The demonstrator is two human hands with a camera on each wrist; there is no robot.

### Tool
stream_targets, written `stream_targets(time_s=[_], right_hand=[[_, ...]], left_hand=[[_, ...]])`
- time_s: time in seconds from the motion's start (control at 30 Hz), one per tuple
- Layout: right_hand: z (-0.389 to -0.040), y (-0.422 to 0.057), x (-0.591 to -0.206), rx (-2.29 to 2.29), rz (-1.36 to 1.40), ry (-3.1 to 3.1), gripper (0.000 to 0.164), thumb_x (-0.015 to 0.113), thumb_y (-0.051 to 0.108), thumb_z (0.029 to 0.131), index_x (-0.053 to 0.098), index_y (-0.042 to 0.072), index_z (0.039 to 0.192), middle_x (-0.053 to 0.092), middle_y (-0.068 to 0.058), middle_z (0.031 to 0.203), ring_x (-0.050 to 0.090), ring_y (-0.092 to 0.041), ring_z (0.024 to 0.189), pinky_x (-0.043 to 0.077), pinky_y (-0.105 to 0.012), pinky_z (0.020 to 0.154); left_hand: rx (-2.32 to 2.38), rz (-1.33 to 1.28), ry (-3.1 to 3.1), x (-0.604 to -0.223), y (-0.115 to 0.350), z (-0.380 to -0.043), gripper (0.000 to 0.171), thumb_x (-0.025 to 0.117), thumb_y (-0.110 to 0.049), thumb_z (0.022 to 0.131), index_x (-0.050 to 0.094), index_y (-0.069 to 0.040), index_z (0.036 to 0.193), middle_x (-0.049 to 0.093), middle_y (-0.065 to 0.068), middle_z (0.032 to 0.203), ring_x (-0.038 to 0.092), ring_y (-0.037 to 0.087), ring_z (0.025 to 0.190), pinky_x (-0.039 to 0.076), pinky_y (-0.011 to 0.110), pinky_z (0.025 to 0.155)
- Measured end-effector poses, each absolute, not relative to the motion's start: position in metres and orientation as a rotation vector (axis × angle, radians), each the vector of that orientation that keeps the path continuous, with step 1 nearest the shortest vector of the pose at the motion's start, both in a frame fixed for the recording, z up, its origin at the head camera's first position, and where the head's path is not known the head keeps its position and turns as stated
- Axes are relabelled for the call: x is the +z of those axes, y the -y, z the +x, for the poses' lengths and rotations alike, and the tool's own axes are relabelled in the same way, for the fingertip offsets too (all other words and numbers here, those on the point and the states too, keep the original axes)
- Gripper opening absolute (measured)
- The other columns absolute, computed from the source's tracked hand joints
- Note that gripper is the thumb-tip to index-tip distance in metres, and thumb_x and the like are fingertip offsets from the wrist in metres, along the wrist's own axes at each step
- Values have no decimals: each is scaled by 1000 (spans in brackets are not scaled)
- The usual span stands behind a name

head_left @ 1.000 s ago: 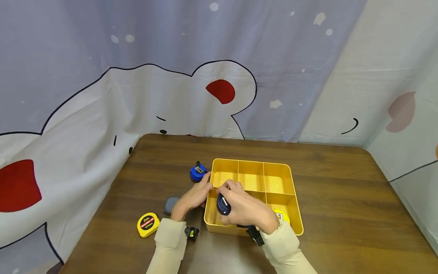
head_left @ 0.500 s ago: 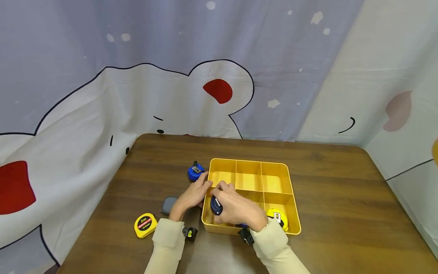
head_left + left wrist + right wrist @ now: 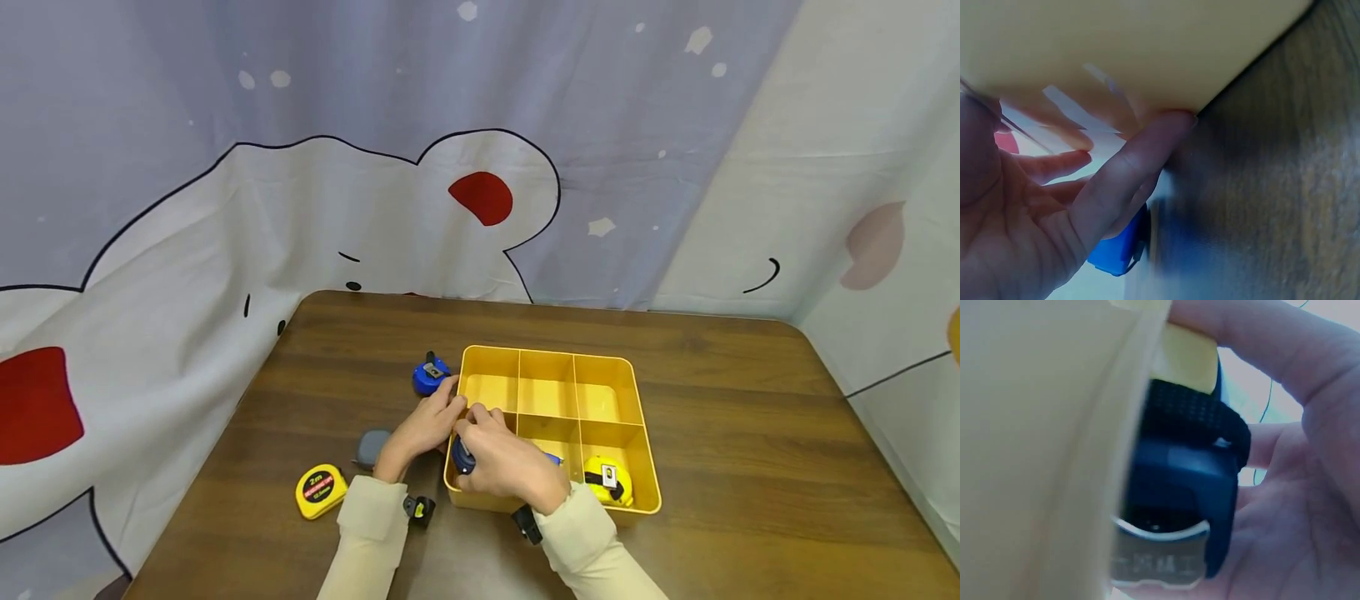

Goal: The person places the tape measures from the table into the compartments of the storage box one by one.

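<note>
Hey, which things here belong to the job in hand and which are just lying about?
Apparently in the job:
right hand, holding dark blue tape measure
left hand, touching yellow divided box
yellow tape measure, inside the box

Lying about, perhaps waiting:
blue tape measure
grey rounded item
2m tape measure

Backdrop only: patterned curtain

And it's the tray (image 3: 547,392) between the desk's (image 3: 750,433) side edges, short of the far one! Three outside, leftward: far tape (image 3: 431,377) beside its far-left corner, middle tape (image 3: 372,448) before that, near tape (image 3: 321,490) closest to the desk's left edge. Inside, near row: right tape (image 3: 609,482) right, half-hidden item (image 3: 555,459) centre, held tape (image 3: 462,457) left!
</note>
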State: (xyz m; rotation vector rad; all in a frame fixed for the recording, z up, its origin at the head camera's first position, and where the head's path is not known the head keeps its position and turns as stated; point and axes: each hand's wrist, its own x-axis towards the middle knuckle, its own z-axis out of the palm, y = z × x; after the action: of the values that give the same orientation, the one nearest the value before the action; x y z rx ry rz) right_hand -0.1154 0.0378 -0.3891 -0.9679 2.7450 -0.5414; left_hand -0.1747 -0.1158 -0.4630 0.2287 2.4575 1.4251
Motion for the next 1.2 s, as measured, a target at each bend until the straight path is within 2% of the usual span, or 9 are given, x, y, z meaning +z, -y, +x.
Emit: stream_targets(time_s=[0.3, 0.57, 0.63, 0.87, 1.07, 1.2], right_hand=[[-113, -33, -400, -589, -820, -2769, 52, 76, 30, 72, 59, 4, 114, 48, -12, 104, 45, -25, 88, 46, -28, 69], [-115, -32, -414, -568, -753, -2763, 42, 77, 27, 72, 61, 3, 102, 46, -11, 90, 43, -24, 77, 40, -27, 60], [-116, -32, -416, -572, -745, -2756, 40, 77, 26, 72, 61, 3, 101, 46, -10, 89, 43, -24, 77, 40, -27, 60], [-121, -29, -419, -547, -719, -2711, 37, 76, 27, 73, 61, 5, 100, 47, -9, 91, 45, -24, 78, 42, -29, 61], [-125, -27, -423, -480, -753, -2701, 29, 75, 26, 72, 62, 6, 88, 48, -7, 84, 46, -21, 73, 42, -29, 62], [-126, -26, -425, -446, -743, -2695, 27, 76, 27, 72, 63, 7, 85, 50, -9, 87, 47, -22, 73, 43, -30, 62]], left_hand=[[1409, 239, -2482, -463, 115, -174, 53, 38, -31, 95, 27, -8, 142, 59, 15, 114, 62, 18, 74, 51, 30, 54], [1386, 235, -2505, -463, 111, -175, 52, 37, -30, 95, 29, -8, 142, 60, 14, 112, 61, 17, 66, 51, 31, 50], [1377, 240, -2521, -463, 110, -176, 52, 37, -30, 95, 30, -8, 141, 60, 14, 112, 62, 17, 70, 51, 31, 53], [1343, 260, -2592, -463, 111, -176, 52, 37, -32, 94, 33, -7, 139, 59, 12, 117, 59, 19, 90, 49, 38, 82], [1344, 259, -2599, -463, 112, -176, 52, 37, -32, 94, 33, -6, 140, 58, 12, 119, 58, 20, 93, 46, 41, 87], [1349, 256, -2598, -464, 112, -176, 52, 37, -31, 94, 33, -6, 140, 57, 12, 120, 58, 20, 96, 46, 41, 88]])
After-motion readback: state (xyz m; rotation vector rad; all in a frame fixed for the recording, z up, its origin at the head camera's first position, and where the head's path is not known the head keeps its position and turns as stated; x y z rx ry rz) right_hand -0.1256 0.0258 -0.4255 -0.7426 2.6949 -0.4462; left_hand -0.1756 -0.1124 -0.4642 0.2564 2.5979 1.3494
